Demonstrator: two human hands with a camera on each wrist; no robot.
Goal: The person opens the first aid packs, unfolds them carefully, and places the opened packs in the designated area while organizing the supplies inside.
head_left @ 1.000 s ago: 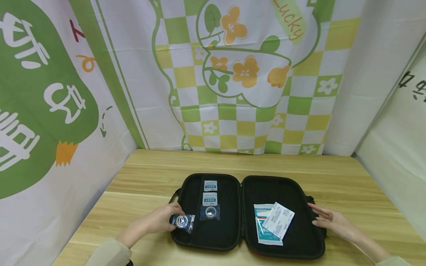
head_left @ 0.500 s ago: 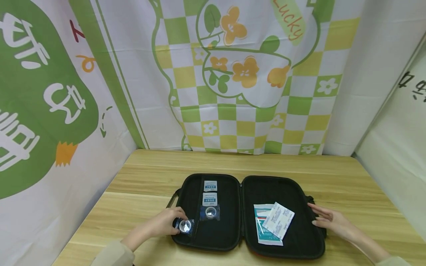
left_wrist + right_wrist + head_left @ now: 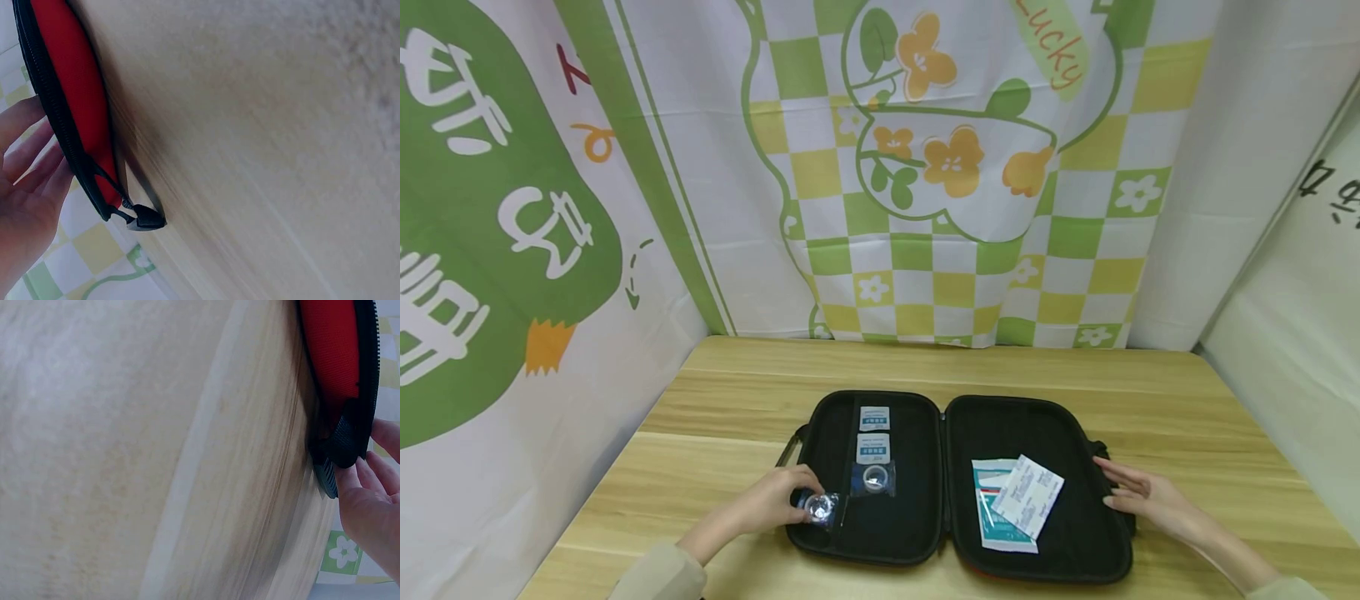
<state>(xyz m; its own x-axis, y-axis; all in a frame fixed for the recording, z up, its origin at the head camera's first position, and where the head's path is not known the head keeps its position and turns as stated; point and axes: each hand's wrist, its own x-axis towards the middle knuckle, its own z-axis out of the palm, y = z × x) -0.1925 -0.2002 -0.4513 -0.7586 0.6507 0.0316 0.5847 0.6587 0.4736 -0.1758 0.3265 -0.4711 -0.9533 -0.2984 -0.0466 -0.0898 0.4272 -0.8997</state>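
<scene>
An unzipped black-lined case (image 3: pixel 910 533) with a red outer shell (image 3: pixel 75 81) lies spread flat on the wooden table. At its left half, my left hand (image 3: pixel 778 498) pinches a roll of tape in a clear and blue wrapper (image 3: pixel 820 508), low over the lining near the left rim. The left wrist view shows that hand's fingers behind the zipped edge, where the roll is hidden. My right hand (image 3: pixel 1150 500) holds the case's right rim beside the handle, its fingertips at the edge; in the right wrist view the fingers (image 3: pixel 350 481) meet the zipper edge.
Another wrapped tape roll (image 3: pixel 874 479) and two small white-and-blue sachets (image 3: pixel 873 448) line up in the left half. In the right half, a white printed packet (image 3: pixel 1028 498) overlaps a teal packet (image 3: pixel 1000 533). A patterned curtain (image 3: pixel 955 275) hangs behind the table (image 3: pixel 752 367).
My left hand has moved slightly right and down with the wrapped tape roll, from over the left rim to inside the case. The right hand stays on the rim.
</scene>
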